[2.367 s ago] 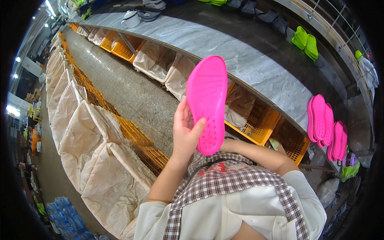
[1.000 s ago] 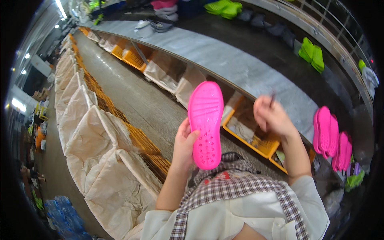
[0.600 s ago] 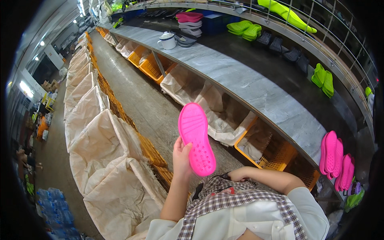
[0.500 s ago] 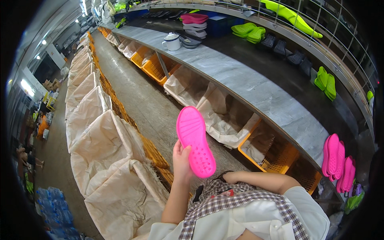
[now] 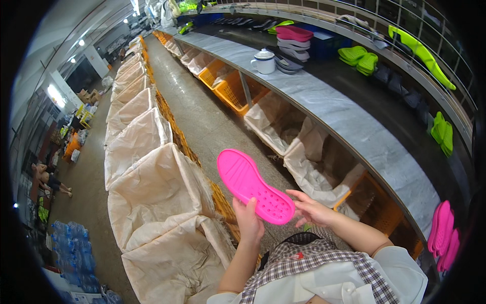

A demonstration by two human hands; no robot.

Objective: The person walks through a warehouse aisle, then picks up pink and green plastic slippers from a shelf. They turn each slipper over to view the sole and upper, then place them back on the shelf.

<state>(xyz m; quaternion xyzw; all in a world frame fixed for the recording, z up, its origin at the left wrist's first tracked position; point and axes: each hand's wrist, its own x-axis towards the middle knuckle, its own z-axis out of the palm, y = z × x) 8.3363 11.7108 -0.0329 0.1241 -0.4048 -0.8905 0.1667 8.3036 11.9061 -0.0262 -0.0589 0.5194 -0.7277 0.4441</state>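
A bright pink shoe sole (image 5: 253, 187) is in my left hand (image 5: 248, 220), held tilted in front of me. The thumb lies on its face near the middle, and the fingers go behind it. Ridges cross its wide end, and small round holes fill the narrower heel end. My right hand (image 5: 314, 210) is at the heel end with its fingers spread; whether a fingertip touches the sole I cannot tell. More pink soles (image 5: 440, 228) stand at the far right edge of the workbench.
The grey bench ledge (image 5: 329, 99) runs along a dark belt bearing green soles (image 5: 443, 133) and a stack of soles (image 5: 293, 43). A white lidded mug (image 5: 264, 63) sits on the ledge. Orange crates (image 5: 235, 92) are beneath. Cloth-lined baskets (image 5: 152, 185) line the left.
My right hand has come up from my waist to the sole's heel end. The sole has tipped, its heel swinging right, and the whole view has shifted.
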